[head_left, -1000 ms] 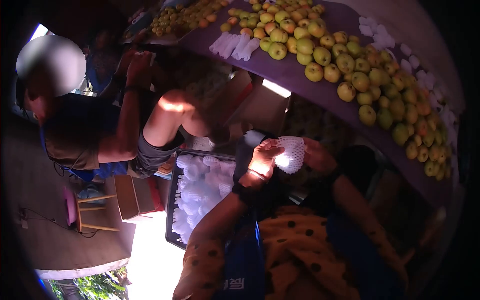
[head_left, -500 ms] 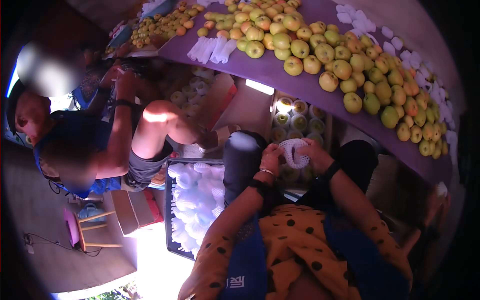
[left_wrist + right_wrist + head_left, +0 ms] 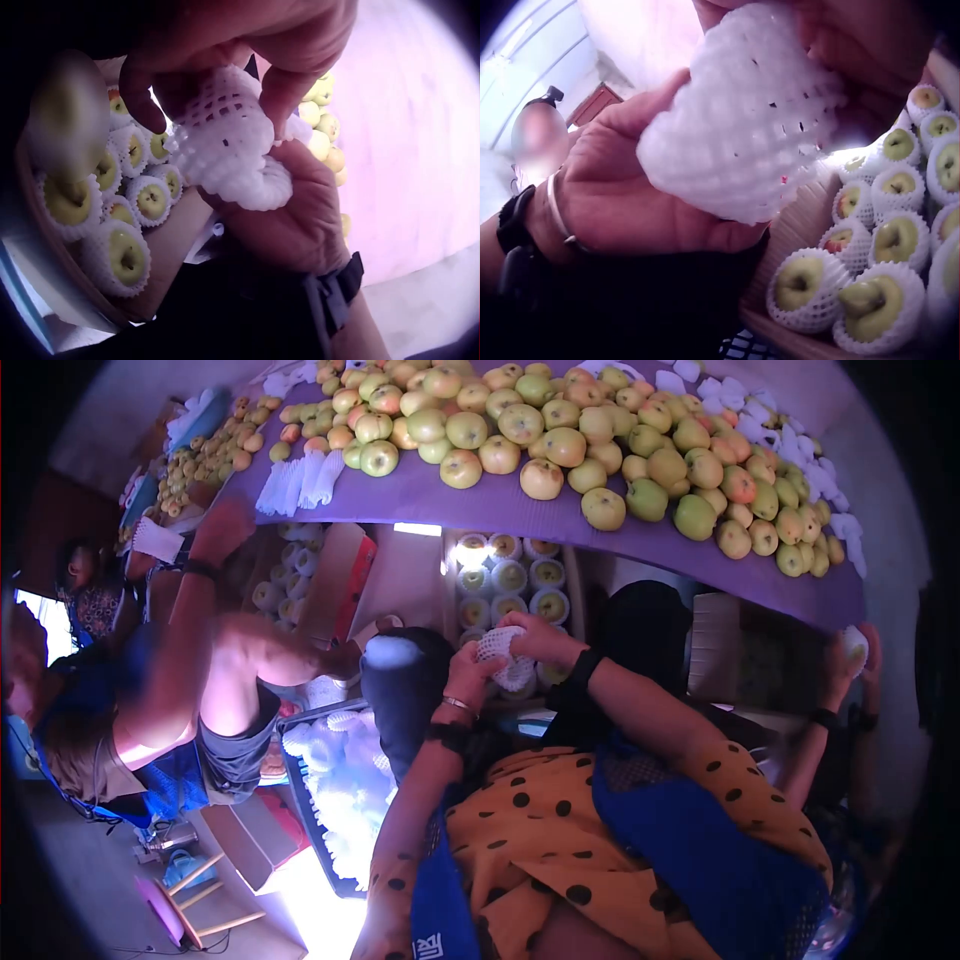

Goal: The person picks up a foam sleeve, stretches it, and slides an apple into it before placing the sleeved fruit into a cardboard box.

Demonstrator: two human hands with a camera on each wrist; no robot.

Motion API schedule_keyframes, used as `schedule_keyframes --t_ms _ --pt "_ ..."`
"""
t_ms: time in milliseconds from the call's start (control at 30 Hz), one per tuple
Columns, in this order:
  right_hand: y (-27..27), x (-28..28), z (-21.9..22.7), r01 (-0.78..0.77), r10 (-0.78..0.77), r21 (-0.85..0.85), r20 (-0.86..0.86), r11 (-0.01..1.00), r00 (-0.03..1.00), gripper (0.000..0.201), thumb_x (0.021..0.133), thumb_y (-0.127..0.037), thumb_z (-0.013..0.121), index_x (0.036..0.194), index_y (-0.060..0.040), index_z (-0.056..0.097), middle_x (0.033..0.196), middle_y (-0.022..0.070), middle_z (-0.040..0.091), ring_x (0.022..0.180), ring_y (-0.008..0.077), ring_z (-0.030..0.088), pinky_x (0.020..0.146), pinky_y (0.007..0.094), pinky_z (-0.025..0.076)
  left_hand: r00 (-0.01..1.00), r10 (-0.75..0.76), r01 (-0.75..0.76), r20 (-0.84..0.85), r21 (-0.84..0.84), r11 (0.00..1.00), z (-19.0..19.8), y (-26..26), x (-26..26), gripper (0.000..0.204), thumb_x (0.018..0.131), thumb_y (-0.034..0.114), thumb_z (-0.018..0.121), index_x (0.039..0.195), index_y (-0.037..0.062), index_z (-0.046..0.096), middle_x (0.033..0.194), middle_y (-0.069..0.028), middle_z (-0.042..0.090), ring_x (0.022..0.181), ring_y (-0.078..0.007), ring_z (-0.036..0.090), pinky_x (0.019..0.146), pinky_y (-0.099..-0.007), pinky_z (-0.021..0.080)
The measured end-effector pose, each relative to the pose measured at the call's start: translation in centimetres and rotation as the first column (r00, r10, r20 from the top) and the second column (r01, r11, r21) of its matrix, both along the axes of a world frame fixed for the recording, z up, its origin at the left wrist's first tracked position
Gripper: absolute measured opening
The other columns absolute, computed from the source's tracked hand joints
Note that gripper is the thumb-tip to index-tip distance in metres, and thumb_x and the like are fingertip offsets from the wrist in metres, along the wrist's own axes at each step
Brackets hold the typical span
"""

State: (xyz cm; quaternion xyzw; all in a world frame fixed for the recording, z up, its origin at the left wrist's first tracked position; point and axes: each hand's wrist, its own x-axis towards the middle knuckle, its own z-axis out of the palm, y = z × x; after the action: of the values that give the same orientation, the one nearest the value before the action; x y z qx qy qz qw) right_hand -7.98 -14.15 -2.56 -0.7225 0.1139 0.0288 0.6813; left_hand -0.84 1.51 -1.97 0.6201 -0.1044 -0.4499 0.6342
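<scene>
A white foam net sleeve (image 3: 508,658) is held between my two hands in front of my body, above a box of fruit. My left hand (image 3: 467,678), with a bracelet and a black wristband, grips one side. My right hand (image 3: 545,640) pinches the other side from above. In the left wrist view the sleeve (image 3: 225,139) looks soft and folded over at its lower end. The right wrist view shows it spread across the left palm (image 3: 622,187); its inside is hidden. Below, apples in foam sleeves (image 3: 508,576) stand in rows in a cardboard box (image 3: 577,585).
A purple-covered table (image 3: 390,503) carries a long heap of loose apples (image 3: 563,448) and a stack of flat sleeves (image 3: 300,482). A black crate (image 3: 308,810) of foam sleeves stands left of my leg. A seated person (image 3: 235,660) is at the left; another person's hands (image 3: 835,655) are at the right.
The head view has swung right, so the scene sits further left. The sleeve, ring-shaped half a second ago, now looks gathered between both hands. The person at left has raised an arm towards the table.
</scene>
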Motion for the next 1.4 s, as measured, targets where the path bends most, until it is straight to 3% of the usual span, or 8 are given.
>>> schedule_keyframes --t_ms 33,167,400,533,633,700,800,1400 --pt "0.3 -0.1 0.9 0.017 -0.037 0.414 0.040 0.910 0.999 0.038 0.072 -0.018 0.057 0.104 -0.0002 0.049 0.093 0.0072 0.054 0.083 0.0155 0.053 0.072 0.0269 0.044 1.000 -0.013 0.013 -0.004 0.004 1.000 0.0 -0.2 0.1 0.025 0.073 0.010 0.059 0.097 0.0031 0.052 0.089 -0.0050 0.057 0.077 -0.0140 0.057 0.069 -0.0282 0.048" --pt "-0.7 -0.4 3.9 -0.017 0.095 0.716 -0.069 0.698 0.993 0.036 0.072 -0.014 0.059 0.105 -0.0020 0.049 0.094 0.0041 0.053 0.081 0.0111 0.052 0.071 0.0264 0.044 0.956 0.223 -0.257 0.190 0.180 0.949 -0.8 -0.3 0.3 0.020 0.071 0.006 0.057 0.090 0.0031 0.053 0.080 -0.0036 0.057 0.063 -0.0132 0.056 0.057 -0.0260 0.048" --pt "0.1 -0.4 1.7 0.103 -0.095 0.069 -0.100 0.992 0.990 0.018 0.069 -0.005 0.056 0.086 -0.0041 0.051 0.075 0.0027 0.053 0.067 0.0109 0.051 0.058 0.0250 0.042 0.568 0.071 -0.404 0.820 0.202 0.892 -0.9 -0.5 0.1 0.006 0.067 -0.001 0.051 0.070 0.0036 0.050 0.068 -0.0044 0.055 0.060 -0.0119 0.051 0.055 -0.0233 0.043" --pt "-0.3 0.2 0.5 0.448 -0.455 -0.411 0.087 0.794 0.886 0.016 0.065 0.000 0.052 0.080 -0.0048 0.051 0.068 0.0065 0.052 0.064 0.0143 0.051 0.057 0.0271 0.042 0.703 0.318 -0.377 0.636 -0.046 0.925 -0.1 -0.8 -0.3 0.011 0.063 -0.005 0.050 0.067 0.0048 0.046 0.070 -0.0048 0.055 0.060 -0.0135 0.050 0.056 -0.0232 0.042" --pt "-0.4 0.5 0.3 0.606 -0.572 -0.333 0.205 0.722 0.794 0.015 0.066 0.002 0.048 0.079 -0.0036 0.053 0.070 0.0145 0.054 0.067 0.0245 0.054 0.061 0.0320 0.042 0.504 0.192 -0.274 0.842 -0.055 0.960 0.7 -0.7 -0.9 0.014 0.065 -0.006 0.053 0.065 0.0053 0.045 0.074 -0.0059 0.054 0.058 -0.0119 0.049 0.055 -0.0216 0.041" --pt "-0.6 0.6 0.3 0.592 -0.541 -0.265 0.245 0.761 0.805 0.015 0.067 0.003 0.046 0.077 -0.0034 0.054 0.072 0.0137 0.055 0.067 0.0240 0.054 0.061 0.0314 0.042 0.790 0.010 0.063 0.613 -0.096 0.993 0.5 -0.4 -1.0 0.011 0.071 0.008 0.059 0.075 0.0040 0.050 0.086 -0.0073 0.055 0.063 -0.0115 0.053 0.053 -0.0241 0.044" --pt "-1.1 0.6 0.5 0.479 -0.450 -0.122 0.207 0.869 0.869 0.017 0.069 0.005 0.043 0.076 -0.0032 0.056 0.073 0.0082 0.056 0.067 0.0169 0.053 0.061 0.0275 0.042 0.975 0.197 -0.213 -0.102 -0.181 0.960 1.4 -0.3 -0.9 0.024 0.077 0.022 0.058 0.091 0.0040 0.050 0.092 -0.0052 0.052 0.067 -0.0108 0.054 0.053 -0.0220 0.046" --pt "-0.1 0.6 -0.8 0.078 -0.008 -0.166 0.388 0.983 0.922 0.020 0.066 0.007 0.043 0.073 -0.0027 0.059 0.077 0.0066 0.057 0.073 0.0134 0.053 0.066 0.0251 0.041 0.907 -0.082 -0.033 -0.412 -0.264 0.964 1.8 -0.6 -0.6 0.040 0.078 0.032 0.056 0.107 0.0052 0.046 0.100 -0.0064 0.054 0.093 -0.0198 0.054 0.077 -0.0364 0.046"
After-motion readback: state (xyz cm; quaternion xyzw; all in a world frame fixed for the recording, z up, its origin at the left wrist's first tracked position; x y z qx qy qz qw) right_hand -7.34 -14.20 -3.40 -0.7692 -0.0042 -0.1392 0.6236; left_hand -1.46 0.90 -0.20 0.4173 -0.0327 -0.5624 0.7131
